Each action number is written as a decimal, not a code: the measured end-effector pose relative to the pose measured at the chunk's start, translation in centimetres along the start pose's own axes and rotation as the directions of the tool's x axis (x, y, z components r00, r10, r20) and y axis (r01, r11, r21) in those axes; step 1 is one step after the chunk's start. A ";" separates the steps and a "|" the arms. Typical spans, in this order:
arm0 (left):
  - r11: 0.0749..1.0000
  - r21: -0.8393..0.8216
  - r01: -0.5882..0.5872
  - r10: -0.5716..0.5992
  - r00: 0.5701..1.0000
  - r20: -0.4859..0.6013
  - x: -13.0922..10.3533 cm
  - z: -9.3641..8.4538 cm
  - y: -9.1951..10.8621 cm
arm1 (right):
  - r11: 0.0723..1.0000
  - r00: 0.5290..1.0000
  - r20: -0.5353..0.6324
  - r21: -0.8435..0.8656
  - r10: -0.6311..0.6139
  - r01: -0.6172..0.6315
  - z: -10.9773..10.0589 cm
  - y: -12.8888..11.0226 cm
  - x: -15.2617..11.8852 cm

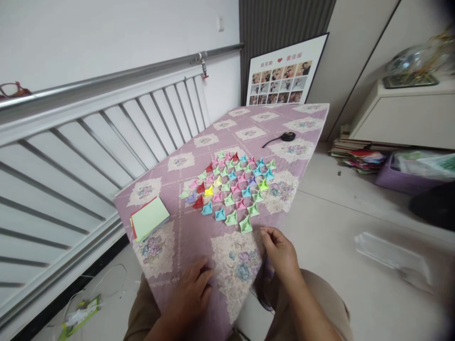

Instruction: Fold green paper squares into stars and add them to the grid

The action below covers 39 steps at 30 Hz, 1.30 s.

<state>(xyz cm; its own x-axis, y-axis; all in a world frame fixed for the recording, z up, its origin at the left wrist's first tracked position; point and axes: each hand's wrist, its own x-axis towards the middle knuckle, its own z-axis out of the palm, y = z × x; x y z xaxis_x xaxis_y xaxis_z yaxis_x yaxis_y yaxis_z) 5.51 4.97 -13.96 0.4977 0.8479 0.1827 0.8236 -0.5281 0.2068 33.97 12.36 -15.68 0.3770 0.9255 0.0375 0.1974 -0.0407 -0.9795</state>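
Note:
Many small folded paper boats [235, 188] in green, pink, blue, red, yellow and purple stand in slanting rows on the tablecloth [199, 244]. My left hand [194, 289] rests on the cloth near the close end of the table, fingers loosely stretched and holding nothing. At the right edge of the table is my right hand [280, 253], its thumb and fingertips drawn together. Whatever may be between those fingertips is too small to make out. Closest to it stands a light green boat [245, 224], apart from the fingers. On the left lies a stack of coloured paper [151, 219], pale green on top.
A black round object with a strap [287, 136] lies farther back on the table. A white radiator [106, 128] runs along the left side. A photo board [284, 76] leans behind the table. On the floor at right are a purple bin [401, 173] and a clear plastic container [391, 255].

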 end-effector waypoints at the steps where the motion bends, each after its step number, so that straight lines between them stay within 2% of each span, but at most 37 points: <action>1: 0.998 0.059 -0.013 0.014 1.000 -0.027 -0.9 0.1 -0.5 | 1.000 1.000 0.001 -0.006 0.006 -0.006 0.0 -0.1 0.0; 4: 0.981 0.190 -0.034 0.045 0.998 -0.052 -3.2 0.3 -1.5 | 0.999 0.999 -0.007 -0.018 0.033 -0.033 0.1 -0.4 0.0; 7: 0.969 0.242 -0.043 0.061 0.996 -0.069 -4.4 0.1 -1.6 | 0.999 0.999 -0.023 -0.021 0.042 -0.042 0.2 -0.5 -0.1; 15: 0.996 0.073 0.045 -0.037 0.994 -0.103 -4.5 -0.5 -1.1 | 0.993 0.995 -0.094 -0.116 0.013 -0.024 0.5 -0.3 -0.3; 18: 0.997 0.016 0.071 -0.069 0.989 -0.132 -4.4 -0.5 -0.9 | 0.983 0.982 -0.179 -0.182 -0.052 0.019 0.5 -0.3 -0.9; 20: 0.995 -0.026 0.099 -0.102 0.981 -0.163 -4.3 -0.6 -0.7 | 0.959 0.970 -0.199 -0.270 -0.138 0.081 0.5 -0.5 -1.5; 22: 0.990 -0.063 0.122 -0.132 0.975 -0.178 -4.1 -0.6 -0.6 | 0.910 0.951 -0.147 -0.361 -0.272 0.204 0.8 -1.0 -2.2; 24: 0.987 -0.095 0.131 -0.146 0.974 -0.175 -4.0 -0.8 -0.5 | 0.834 0.910 -0.019 -0.408 -0.413 0.370 1.5 -1.7 -3.1; 26: 0.983 -0.122 0.137 -0.157 0.973 -0.170 -3.9 -1.1 -0.5 | 0.755 0.849 0.138 -0.403 -0.509 0.518 2.9 -2.5 -4.1; 29: 0.977 -0.159 0.145 -0.169 0.974 -0.150 -3.7 -1.5 -0.6 | 0.669 0.763 0.307 -0.368 -0.569 0.646 6.2 -3.6 -5.8; 31: 0.971 -0.185 0.148 -0.174 0.976 -0.134 -3.7 -1.7 -0.7 | 0.642 0.739 0.377 -0.367 -0.559 0.673 8.7 -4.2 -6.9; 33: 0.965 -0.218 0.148 -0.180 0.974 -0.138 -3.8 -1.5 -0.9 | 0.599 0.738 0.414 -0.432 -0.533 0.674 11.0 -4.4 -8.0; 35: 0.955 -0.261 0.138 -0.185 0.969 -0.166 -3.9 -1.0 -1.1 | 0.528 0.763 0.444 -0.551 -0.469 0.646 12.7 -4.6 -8.7; 39: 0.934 -0.343 0.099 -0.182 0.959 -0.219 -4.1 0.4 -1.4 | 0.458 0.769 0.477 -0.620 -0.424 0.637 13.7 -4.6 -8.9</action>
<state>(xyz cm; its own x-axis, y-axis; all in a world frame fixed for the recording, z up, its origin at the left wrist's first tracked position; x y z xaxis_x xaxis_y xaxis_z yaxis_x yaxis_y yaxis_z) 2.40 2.30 -15.38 0.2676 0.8985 0.3479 0.7252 -0.4256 0.5413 17.34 9.48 -14.20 -0.2257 0.9092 0.3500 0.8915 0.3376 -0.3021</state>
